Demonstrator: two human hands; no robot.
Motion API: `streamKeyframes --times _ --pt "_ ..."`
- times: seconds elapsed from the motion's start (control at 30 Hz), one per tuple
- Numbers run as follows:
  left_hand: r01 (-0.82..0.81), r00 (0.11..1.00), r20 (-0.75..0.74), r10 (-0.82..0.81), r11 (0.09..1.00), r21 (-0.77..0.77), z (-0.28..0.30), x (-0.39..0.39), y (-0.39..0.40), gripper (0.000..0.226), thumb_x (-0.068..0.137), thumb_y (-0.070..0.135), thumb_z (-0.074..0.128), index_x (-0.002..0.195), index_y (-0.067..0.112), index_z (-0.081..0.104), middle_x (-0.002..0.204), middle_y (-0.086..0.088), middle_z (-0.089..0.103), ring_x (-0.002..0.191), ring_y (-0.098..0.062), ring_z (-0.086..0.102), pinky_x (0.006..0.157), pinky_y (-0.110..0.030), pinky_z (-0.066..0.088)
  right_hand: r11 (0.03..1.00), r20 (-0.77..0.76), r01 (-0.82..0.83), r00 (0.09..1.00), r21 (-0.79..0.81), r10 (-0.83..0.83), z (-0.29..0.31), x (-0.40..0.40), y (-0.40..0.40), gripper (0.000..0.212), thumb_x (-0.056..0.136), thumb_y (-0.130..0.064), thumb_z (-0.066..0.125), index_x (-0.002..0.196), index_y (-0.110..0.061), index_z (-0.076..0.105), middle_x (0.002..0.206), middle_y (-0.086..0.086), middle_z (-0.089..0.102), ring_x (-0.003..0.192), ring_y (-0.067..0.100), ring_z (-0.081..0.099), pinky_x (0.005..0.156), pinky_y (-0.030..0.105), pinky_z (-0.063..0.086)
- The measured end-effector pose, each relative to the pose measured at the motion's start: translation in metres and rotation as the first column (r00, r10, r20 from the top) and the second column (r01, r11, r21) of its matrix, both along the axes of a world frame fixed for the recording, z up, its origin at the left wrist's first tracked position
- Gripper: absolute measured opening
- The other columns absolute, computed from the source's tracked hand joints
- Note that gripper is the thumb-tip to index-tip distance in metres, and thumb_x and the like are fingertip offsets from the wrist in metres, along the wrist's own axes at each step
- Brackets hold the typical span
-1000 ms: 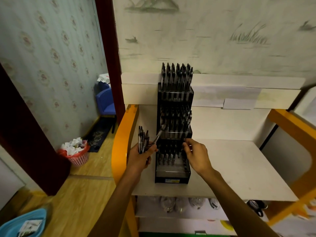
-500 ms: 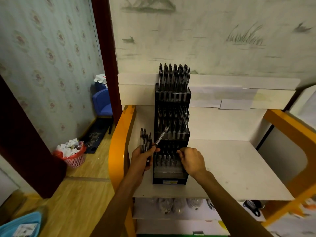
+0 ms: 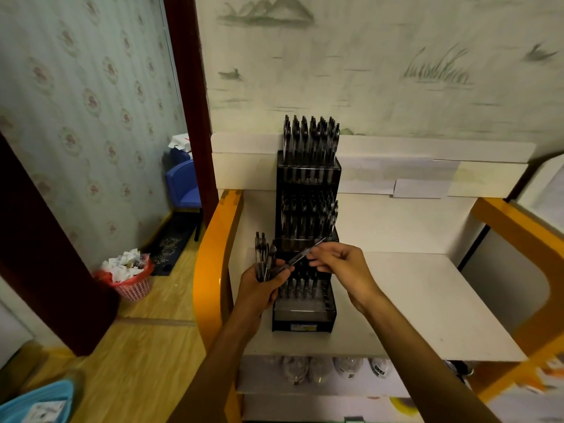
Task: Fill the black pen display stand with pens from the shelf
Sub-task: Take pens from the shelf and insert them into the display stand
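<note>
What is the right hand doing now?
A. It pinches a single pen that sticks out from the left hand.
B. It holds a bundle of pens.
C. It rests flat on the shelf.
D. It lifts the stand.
A: the right hand pinches one slanted pen whose lower end sits at the left hand, which grips the bundle.

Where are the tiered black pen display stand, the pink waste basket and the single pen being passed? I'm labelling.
Tiered black pen display stand (image 3: pixel 302 320), head view, front base.
Pink waste basket (image 3: pixel 134 288), head view, side wall.
Single pen (image 3: pixel 300 254), head view, mid-barrel.
</note>
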State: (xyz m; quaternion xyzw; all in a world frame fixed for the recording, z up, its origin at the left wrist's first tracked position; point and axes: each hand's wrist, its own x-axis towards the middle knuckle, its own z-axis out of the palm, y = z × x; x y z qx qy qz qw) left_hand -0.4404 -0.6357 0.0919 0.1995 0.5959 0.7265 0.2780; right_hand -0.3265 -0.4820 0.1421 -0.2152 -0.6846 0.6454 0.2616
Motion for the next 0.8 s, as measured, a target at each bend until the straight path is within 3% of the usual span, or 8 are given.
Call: streamKeyframes --times 0.17,0.3,0.33,0.43,0.53,0.63,0.73,0.8 --pt "-0.035 0.999 -0.001 0.035 0.999 0.009 0.0 0.011 0.009 0.017 0.085 0.011 0.076 0.1 0.017 0.072 0.097 -0.006 0.077 0.049 0.001 0.057 0.043 -0.013 0.042 0.981 -0.088 0.044 0.994 -0.187 -0.061 0.009 -0.002 -0.008 0.026 0.088 -0.026 0.073 0.101 -0.004 0.075 0.093 0.012 0.077 0.085 0.025 0.075 0.073 0.027 0.06" --pt "-0.048 0.999 -0.007 0.048 0.999 0.008 0.001 0.016 0.013 0.019 0.085 0.006 0.075 0.099 0.018 0.072 0.093 0.0 0.077 0.082 -0.008 0.072 0.077 -0.023 0.055 0.956 -0.082 0.111 0.987 -0.271 -0.138 0.005 -0.004 -0.008 0.018 0.092 -0.018 0.067 0.096 -0.003 0.075 0.09 0.015 0.076 0.082 0.027 0.075 0.068 0.027 0.06" --pt "-0.047 0.999 -0.016 0.047 0.999 -0.009 0.002 0.017 0.013 0.018 0.085 0.007 0.075 0.099 0.018 0.072 0.085 0.003 0.076 0.075 -0.006 0.071 0.077 -0.023 0.053 0.951 -0.087 0.118 0.985 -0.287 -0.149 0.004 -0.003 -0.007 0.018 0.094 -0.016 0.064 0.096 -0.001 0.074 0.09 0.016 0.076 0.083 0.027 0.075 0.067 0.027 0.06" --pt "-0.046 0.999 0.009 0.046 0.997 -0.055 0.004 0.015 0.012 0.009 0.089 0.015 0.072 0.097 0.018 0.07 0.059 0.014 0.063 0.048 -0.001 0.053 0.056 -0.017 0.044 0.944 -0.093 0.174 0.974 -0.279 -0.207 0.002 0.001 0.0 0.023 0.097 -0.015 0.054 0.099 0.0 0.071 0.091 0.015 0.074 0.084 0.026 0.074 0.068 0.028 0.06" --pt "-0.052 0.997 0.056 0.056 0.995 -0.08 0.002 0.009 0.005 0.002 0.094 0.019 0.068 0.094 0.017 0.066 0.05 0.015 0.055 0.04 0.0 0.045 0.038 -0.016 0.035 0.95 -0.079 0.273 0.954 -0.152 -0.287 -0.001 0.004 0.012 0.023 0.101 -0.02 0.048 0.1 -0.005 0.065 0.094 0.012 0.072 0.084 0.022 0.071 0.07 0.029 0.06" --pt "-0.048 0.995 0.081 0.055 0.995 -0.085 -0.001 0.003 0.0 0.004 0.096 0.019 0.065 0.094 0.016 0.063 0.05 0.005 0.046 0.04 -0.007 0.037 0.037 -0.021 0.028 0.93 -0.03 0.349 0.937 0.117 -0.348 -0.008 0.007 0.021 0.018 0.103 -0.022 0.048 0.098 -0.012 0.061 0.096 0.005 0.069 0.089 0.02 0.068 0.079 0.034 0.06" --pt "-0.057 0.993 0.101 0.065 0.996 -0.074 -0.005 0.0 -0.002 0.014 0.098 0.016 0.056 0.085 0.014 0.054 0.052 0.002 0.04 0.042 -0.012 0.033 0.039 -0.025 0.026 0.832 0.011 0.332 0.927 0.444 -0.376 -0.018 0.01 0.024 0.016 0.103 -0.022 0.05 0.107 -0.014 0.063 0.102 0.002 0.069 0.092 0.017 0.065 0.084 0.034 0.055" --pt "-0.037 0.99 0.132 0.042 0.999 -0.038 -0.006 0.0 -0.004 0.016 0.097 0.014 0.049 0.081 0.014 0.05 0.054 0.001 0.041 0.041 -0.013 0.033 0.039 -0.024 0.026 0.778 0.009 0.315 0.925 0.544 -0.38 -0.024 0.012 0.023 0.02 0.102 -0.022 0.051 0.116 -0.013 0.063 0.109 0.002 0.068 0.094 0.015 0.064 0.083 0.03 0.053"
